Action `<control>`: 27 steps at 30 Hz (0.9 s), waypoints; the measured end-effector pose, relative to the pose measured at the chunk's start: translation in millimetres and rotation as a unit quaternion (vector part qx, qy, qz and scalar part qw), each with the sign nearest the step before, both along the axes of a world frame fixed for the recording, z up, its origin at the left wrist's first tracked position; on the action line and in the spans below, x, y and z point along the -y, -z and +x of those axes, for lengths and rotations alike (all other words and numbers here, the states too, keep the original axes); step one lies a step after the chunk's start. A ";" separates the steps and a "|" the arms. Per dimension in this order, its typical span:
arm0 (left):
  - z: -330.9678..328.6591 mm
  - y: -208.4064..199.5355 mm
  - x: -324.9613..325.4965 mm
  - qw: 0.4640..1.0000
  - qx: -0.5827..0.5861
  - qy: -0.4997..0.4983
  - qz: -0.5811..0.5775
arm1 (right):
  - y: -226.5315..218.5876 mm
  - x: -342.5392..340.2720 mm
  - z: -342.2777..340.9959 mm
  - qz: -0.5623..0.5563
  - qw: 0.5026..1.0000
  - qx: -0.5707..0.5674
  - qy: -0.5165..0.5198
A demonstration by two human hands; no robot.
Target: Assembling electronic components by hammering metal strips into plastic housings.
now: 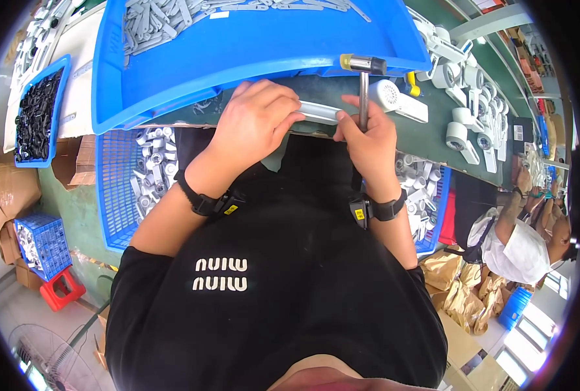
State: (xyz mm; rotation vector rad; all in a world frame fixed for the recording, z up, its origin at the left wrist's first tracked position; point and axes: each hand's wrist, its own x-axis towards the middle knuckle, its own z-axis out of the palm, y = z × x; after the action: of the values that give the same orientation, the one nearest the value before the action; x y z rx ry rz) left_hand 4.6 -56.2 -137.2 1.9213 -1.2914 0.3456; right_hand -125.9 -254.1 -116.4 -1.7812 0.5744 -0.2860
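Note:
My left hand [257, 120] is closed, its thumb and fingers pinching the left end of a long, narrow white-grey part [319, 112] at the front edge of the bench. My right hand [372, 142] is wrapped round the handle of a small two-faced mallet [364, 88], which stands upright with one yellowish and one black face. The right thumb also touches the right end of the long part. Just right of the mallet lies a white round-headed part with a handle [386, 95]. The fingers partly hide both ends of the long part.
Beyond my hands stands a large blue tray [237, 55] with flat grey strips [153, 26]. White round-headed parts [459, 133] cover the bench at right. Blue crates [117, 195] of white parts flank me below. A small blue tray [40, 114] holds black pieces. Another person [515, 238] works at right.

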 end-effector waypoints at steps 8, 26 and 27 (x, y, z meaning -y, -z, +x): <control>-5.2 -12.7 0.9 0.998 -0.005 -0.007 0.059 | 5.6 0.3 -0.9 -0.076 0.997 -0.022 -0.013; -19.1 -3.5 19.6 0.990 0.137 0.010 0.012 | 11.1 0.4 -2.9 -0.113 0.993 0.006 -0.015; -19.7 -1.9 21.6 0.991 0.134 0.003 0.002 | 11.0 0.8 -2.9 -0.118 0.993 0.003 -0.016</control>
State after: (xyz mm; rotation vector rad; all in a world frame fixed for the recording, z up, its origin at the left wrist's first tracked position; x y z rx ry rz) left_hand -15.1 -77.8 -135.3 1.9219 -1.4683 0.6158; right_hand -128.8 -254.9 -127.5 -2.0141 0.5253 -0.3481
